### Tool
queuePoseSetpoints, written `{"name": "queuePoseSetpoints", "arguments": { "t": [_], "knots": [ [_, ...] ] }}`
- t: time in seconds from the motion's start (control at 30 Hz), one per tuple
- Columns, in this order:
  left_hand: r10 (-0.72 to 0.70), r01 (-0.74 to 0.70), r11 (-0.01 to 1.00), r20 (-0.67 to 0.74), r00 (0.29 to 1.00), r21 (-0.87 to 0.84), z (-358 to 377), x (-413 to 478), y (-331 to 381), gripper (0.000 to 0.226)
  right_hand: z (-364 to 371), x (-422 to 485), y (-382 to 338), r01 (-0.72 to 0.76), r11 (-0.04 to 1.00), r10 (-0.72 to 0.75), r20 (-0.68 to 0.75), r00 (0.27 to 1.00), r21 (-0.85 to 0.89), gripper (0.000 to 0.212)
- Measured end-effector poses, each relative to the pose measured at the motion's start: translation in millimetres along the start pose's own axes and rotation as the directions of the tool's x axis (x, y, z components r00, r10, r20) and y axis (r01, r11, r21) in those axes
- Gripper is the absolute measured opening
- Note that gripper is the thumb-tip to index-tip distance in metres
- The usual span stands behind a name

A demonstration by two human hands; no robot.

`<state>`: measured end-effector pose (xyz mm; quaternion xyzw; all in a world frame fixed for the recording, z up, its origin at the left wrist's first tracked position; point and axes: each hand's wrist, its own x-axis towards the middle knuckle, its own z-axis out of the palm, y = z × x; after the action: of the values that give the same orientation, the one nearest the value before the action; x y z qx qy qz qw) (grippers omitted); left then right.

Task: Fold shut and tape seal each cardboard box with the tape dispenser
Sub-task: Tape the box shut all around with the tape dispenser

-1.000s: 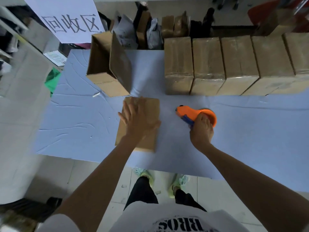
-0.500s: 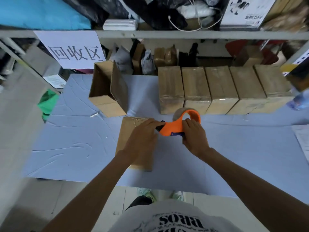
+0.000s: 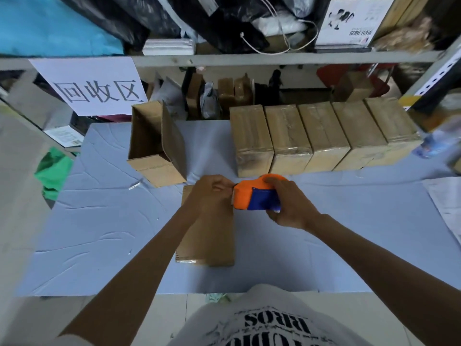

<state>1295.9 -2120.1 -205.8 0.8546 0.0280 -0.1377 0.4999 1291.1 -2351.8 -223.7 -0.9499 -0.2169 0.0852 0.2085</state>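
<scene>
Head view: the closed cardboard box (image 3: 209, 238) lies flat on the blue table cover (image 3: 99, 233), right in front of the person. The right hand (image 3: 291, 208) is wrapped around the orange-and-blue tape dispenser (image 3: 252, 196), just over the box's far right corner. The left hand (image 3: 212, 193) has its fingers curled, pinching at the dispenser's front lip (probably the tape end, too small to tell). The box looks light and thin-walled, so I'd press down on top, not squeeze the sides. The dispenser's hard plastic, so grip the body.
</scene>
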Motion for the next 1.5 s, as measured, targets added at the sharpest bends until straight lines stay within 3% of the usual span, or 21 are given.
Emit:
{"name": "queuePoseSetpoints", "arguments": {
  "t": [0.03,0.1,0.2,0.27,0.4,0.5,0.6,0.7,0.87,1.07,1.2,1.3,1.4,1.5],
  "knots": [
    [-0.028,0.029,0.999,0.023,0.999,-0.029,0,2,-3,0.013,-3,-2,-4,-0.035,0.996,0.033,0.029,0.999,0.084,0.079],
    [-0.077,0.083,0.992,0.071,0.995,-0.09,-3,5,-4,0.017,-5,5,-7,-0.086,0.993,0.079,0.089,0.993,0.078,0.089],
    [-0.222,0.297,0.897,0.248,0.943,-0.328,-9,14,-4,0.019,-9,18,-5,-0.045,0.997,0.043,0.031,0.999,0.055,0.069],
    [-0.303,0.389,0.821,0.259,0.917,-0.418,-11,19,-1,0.022,-13,23,-5,-0.017,0.998,0.017,0.001,1.0,0.065,0.057],
    [-0.337,0.412,0.822,0.246,0.909,-0.393,-12,25,-2,0.009,-19,31,-2,0.026,0.997,-0.024,-0.029,0.999,0.076,0.053],
    [-0.341,0.393,0.841,0.201,0.918,-0.371,-13,31,0,0.025,-25,38,1,0.036,0.997,-0.036,-0.006,0.999,0.061,0.053],
    [-0.323,0.345,0.908,0.126,0.938,-0.237,-10,34,10,0.024,-26,47,7,0.053,0.996,-0.052,-0.024,0.998,0.074,0.052],
    [-0.34,0.352,0.914,0.091,0.936,-0.201,-10,38,10,0.025,-26,53,9,0.054,0.994,-0.053,-0.012,0.999,0.099,0.051],
    [-0.351,0.354,0.892,0.064,0.934,-0.28,-9,40,5,0.023,-29,62,8,0.11,0.985,-0.107,-0.035,0.994,0.131,0.059],
    [-0.169,0.178,0.982,-0.126,0.977,0.067,-4,48,1,0.018,-28,70,8,0.176,0.974,-0.175,-0.018,0.984,0.141,0.06],
    [-0.192,0.233,0.963,-0.264,0.945,0.136,-8,46,-4,0.02,-32,75,15,0.159,0.983,-0.163,0.039,0.986,0.09,0.057],
    [-0.291,0.324,0.943,-0.282,0.914,0.079,-26,42,-20,0.02,-41,63,42,0.084,0.996,-0.084,0.032,0.996,0.02,0.054],
    [-0.286,0.288,0.957,-0.257,0.923,-0.031,-26,40,-23,0.028,-42,55,57,0.028,0.999,-0.024,0.077,0.997,-0.047,0.056],
    [-0.327,0.325,0.945,-0.164,0.931,-0.036,-14,39,-17,0.006,-40,55,65,-0.026,0.997,0.035,0.121,0.992,-0.074,0.056]
  ]
}}
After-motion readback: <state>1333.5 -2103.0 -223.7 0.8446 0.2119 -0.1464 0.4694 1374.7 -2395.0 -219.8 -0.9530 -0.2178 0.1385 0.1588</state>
